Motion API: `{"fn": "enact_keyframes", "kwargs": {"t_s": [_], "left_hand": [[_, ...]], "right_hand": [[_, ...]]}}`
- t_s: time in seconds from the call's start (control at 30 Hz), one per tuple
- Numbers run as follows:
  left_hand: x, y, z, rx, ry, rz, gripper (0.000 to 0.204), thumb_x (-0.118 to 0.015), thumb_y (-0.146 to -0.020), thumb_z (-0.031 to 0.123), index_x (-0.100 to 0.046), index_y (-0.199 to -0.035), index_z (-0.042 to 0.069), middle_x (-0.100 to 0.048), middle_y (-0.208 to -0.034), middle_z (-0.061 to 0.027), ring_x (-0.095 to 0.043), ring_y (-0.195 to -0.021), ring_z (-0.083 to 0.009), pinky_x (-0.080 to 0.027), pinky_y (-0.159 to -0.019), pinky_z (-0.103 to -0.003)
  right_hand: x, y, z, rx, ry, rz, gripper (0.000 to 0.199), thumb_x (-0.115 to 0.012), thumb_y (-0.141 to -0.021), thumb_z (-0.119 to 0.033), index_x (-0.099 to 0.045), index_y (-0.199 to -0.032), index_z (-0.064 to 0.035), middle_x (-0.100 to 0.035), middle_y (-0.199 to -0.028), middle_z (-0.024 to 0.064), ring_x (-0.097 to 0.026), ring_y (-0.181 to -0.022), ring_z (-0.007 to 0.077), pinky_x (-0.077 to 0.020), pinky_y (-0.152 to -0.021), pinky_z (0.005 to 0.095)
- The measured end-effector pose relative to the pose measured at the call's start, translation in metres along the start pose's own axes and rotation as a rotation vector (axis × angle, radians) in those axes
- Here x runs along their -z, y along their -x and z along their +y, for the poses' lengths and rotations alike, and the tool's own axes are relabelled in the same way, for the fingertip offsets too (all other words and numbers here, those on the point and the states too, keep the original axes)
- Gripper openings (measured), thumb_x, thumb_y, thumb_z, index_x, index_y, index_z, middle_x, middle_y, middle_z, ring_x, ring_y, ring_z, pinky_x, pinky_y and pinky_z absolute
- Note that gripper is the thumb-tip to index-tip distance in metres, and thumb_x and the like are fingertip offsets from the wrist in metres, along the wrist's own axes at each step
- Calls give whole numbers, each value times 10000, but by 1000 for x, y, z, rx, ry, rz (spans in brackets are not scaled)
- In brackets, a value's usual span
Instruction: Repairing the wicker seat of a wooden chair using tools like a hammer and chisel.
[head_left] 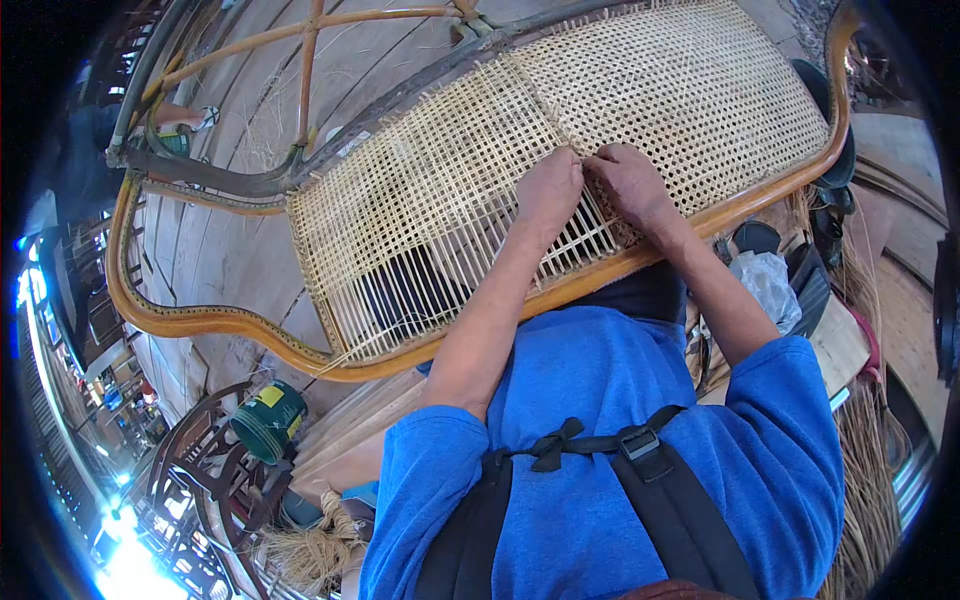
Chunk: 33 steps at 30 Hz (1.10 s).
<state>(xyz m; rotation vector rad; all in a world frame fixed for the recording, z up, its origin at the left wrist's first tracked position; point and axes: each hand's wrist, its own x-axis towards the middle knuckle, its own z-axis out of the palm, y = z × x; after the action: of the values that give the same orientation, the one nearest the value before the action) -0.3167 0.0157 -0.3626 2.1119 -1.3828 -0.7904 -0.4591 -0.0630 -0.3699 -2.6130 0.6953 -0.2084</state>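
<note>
A curved wooden frame [580, 292] with woven cane lies across my lap. On its right side the cane panel [690, 110] shows a dense, finished-looking mesh. The left cane panel [420, 165] is closely woven at the far part, while loose-spaced parallel strands [410, 295] span its near part. My left hand [550, 188] is closed in a pinch over the border between the two panels. Almost touching it, my right hand [630, 185] is closed too, knuckles up, just right of that border. Whatever the fingertips grip is hidden or too thin to make out.
Bare frame bars [305, 75] stretch away at the far left. A green bucket [268, 422] and a dark wooden chair [185, 465] stand at the lower left. A plastic bag [768, 285] and long cane strands [868, 500] lie at right. Another person's foot [205, 118] shows at far left.
</note>
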Motion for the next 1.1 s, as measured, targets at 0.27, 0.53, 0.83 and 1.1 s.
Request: {"fn": "enact_keyframes", "kwargs": {"t_s": [0.27, 0.53, 0.83, 1.1], "left_hand": [[-5, 1, 13, -1, -153, 57, 169, -472, -865, 194, -522, -887, 34, -610, -758, -187, -605, -688, -364, -480, -616, -464], [3, 11, 11, -113, -67, 233, 144, -468, -867, 125, -565, -953, 61, -577, -871, -162, -596, -707, -355, -494, -621, -437], [-8, 25, 10, -306, -437, 8, 250, -524, -722, 19, -563, -967, 42, -539, -946, -96, -593, -794, -273, -522, -622, -354], [-16, 15, 36, -181, -573, -97, 293, -497, -758, 39, -544, -1042, -13, -517, -1078, -163, -538, -953, -309, -511, -744, -369]], "right_hand": [[1, -2, 0, -36, -59, 8, 306, -525, -783, -78, -586, -1082, -59, -570, -965, 144, -551, -890, 310, -460, -794, 374], [26, 2, 0, -408, -727, 369, 220, -515, -848, -48, -604, -1049, -26, -610, -903, 86, -580, -802, 179, -471, -728, 276], [91, 113, 24, -656, -811, 685, 189, -558, -878, -83, -619, -1049, -31, -592, -822, -12, -537, -737, 52, -442, -659, 190], [48, 227, 25, -891, -238, 249, 206, -549, -865, -171, -602, -1003, -27, -618, -895, 162, -605, -843, 293, -465, -755, 343]]}}
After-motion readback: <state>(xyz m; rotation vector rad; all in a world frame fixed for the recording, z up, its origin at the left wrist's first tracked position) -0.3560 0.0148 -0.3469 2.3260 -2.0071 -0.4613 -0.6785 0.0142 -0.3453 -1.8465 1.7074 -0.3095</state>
